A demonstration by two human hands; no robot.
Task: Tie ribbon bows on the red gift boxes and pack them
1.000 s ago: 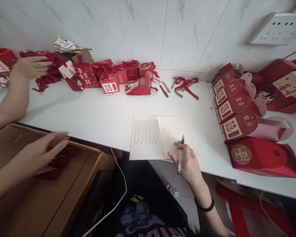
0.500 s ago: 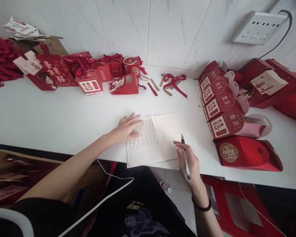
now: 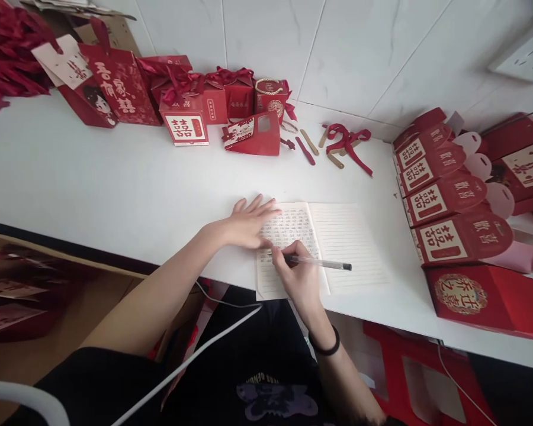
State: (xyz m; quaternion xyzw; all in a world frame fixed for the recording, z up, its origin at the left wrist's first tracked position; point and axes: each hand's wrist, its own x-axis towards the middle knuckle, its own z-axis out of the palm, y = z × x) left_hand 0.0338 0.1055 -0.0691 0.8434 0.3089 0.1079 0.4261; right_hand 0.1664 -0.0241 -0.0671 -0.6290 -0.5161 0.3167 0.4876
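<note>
An open notebook [image 3: 353, 242] lies near the table's front edge, its left page covered in rows of small handwriting and its right page lined and blank. My left hand [image 3: 249, 226] rests flat with fingers spread, the fingertips on the left page's edge. In my right hand [image 3: 299, 275] is a pen [image 3: 322, 262] with a clear barrel and dark ends. Its tip points left over the lower written rows, close to my left thumb; whether it touches the paper I cannot tell.
Red gift boxes [image 3: 184, 121] with ribbons stand along the wall at back left. More red boxes [image 3: 442, 236] line the right side. Ribbon pieces [image 3: 349, 148] and small strips lie at the back. A white cable [image 3: 190, 370] crosses in front of my body.
My right hand has brought the pen from beyond the notebook's right edge leftward onto the written page. The left hand stays on the page edge. The camera view has turned.
</note>
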